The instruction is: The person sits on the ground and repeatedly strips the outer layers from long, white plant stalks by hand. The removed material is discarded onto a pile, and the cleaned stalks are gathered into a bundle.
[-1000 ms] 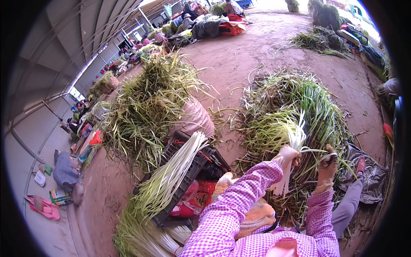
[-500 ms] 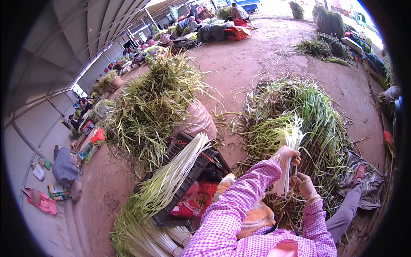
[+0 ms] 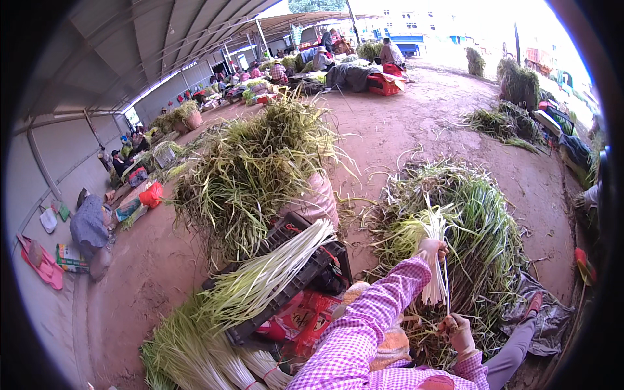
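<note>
My left hand (image 3: 431,248) is closed around a bunch of white-stemmed garlic chives (image 3: 434,286), held upright with pale leaves fanning out above the fist. Below and slightly right of it, my right hand (image 3: 459,333) pinches the lower end of a single thin stalk (image 3: 446,292) that runs up to the bunch. Both hands are in front of a large heap of green leafy chives (image 3: 484,227) on the ground. To the left, trimmed white chives (image 3: 279,273) lie across a black plastic crate (image 3: 244,330).
Tied bundles of chives (image 3: 205,344) lie beside the crate at lower left. A tall pile of leaves (image 3: 253,169) tops a pinkish sack (image 3: 315,201) ahead. A dark plastic sheet (image 3: 543,318) lies by my foot. Several people sit working farther back under the roof.
My right hand has moved down from the base of the bunch, with a thin stalk now stretched between the hands. My left hand still grips the bunch. The view has tilted up.
</note>
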`<state>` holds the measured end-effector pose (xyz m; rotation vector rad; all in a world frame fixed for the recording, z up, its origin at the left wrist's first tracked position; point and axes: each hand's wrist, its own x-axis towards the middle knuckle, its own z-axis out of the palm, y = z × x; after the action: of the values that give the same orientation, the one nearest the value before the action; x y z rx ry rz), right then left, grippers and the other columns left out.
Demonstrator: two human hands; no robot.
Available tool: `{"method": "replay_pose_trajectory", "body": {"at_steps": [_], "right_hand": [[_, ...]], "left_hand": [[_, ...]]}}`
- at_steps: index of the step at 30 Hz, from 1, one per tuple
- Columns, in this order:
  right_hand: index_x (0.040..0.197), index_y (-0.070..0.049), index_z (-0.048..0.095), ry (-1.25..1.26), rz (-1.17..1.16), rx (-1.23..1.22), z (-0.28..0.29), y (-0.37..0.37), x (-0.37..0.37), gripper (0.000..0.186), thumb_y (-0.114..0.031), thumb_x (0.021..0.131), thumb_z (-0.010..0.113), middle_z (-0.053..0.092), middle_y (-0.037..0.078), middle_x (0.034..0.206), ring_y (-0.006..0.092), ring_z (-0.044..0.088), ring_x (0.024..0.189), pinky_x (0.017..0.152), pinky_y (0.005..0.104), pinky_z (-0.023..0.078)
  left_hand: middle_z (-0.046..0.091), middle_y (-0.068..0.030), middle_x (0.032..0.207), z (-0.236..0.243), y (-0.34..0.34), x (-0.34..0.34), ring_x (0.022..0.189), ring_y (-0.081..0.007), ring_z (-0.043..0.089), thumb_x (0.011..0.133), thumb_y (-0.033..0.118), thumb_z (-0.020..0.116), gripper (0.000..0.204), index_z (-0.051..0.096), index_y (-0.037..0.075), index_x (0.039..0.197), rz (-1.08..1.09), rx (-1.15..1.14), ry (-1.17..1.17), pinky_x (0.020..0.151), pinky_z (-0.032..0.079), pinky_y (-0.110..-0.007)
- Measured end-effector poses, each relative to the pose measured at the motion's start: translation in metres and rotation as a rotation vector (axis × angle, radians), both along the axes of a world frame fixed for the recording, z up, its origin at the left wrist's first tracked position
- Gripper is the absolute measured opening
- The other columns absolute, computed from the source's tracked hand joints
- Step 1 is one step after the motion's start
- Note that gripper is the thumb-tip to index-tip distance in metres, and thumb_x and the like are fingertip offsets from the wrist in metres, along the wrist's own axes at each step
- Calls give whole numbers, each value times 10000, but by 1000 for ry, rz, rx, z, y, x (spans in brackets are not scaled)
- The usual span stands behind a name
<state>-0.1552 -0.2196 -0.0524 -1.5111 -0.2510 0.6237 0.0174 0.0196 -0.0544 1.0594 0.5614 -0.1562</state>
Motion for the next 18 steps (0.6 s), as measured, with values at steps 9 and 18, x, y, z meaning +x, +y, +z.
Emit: {"method": "replay_pose_trajectory", "body": {"at_steps": [9,18], "right_hand": [[776,-31,553,-85,-87,-42,32,-17,-28,344,-301,987,526,592,39,639,121,594,524,466,240,452],[732,-47,516,-89,-171,66,35,-11,-42,415,-388,966,533,544,42,627,151,587,475,429,256,441]], "left_hand": [[674,-143,745,-1,-3,0,454,-118,538,924,66,577,159,644,-44,829,-57,-44,16,415,492,-281],[663,-114,675,5,-8,1,436,-122,536,918,59,575,187,661,-49,792,-45,-74,43,420,481,-288]]}}
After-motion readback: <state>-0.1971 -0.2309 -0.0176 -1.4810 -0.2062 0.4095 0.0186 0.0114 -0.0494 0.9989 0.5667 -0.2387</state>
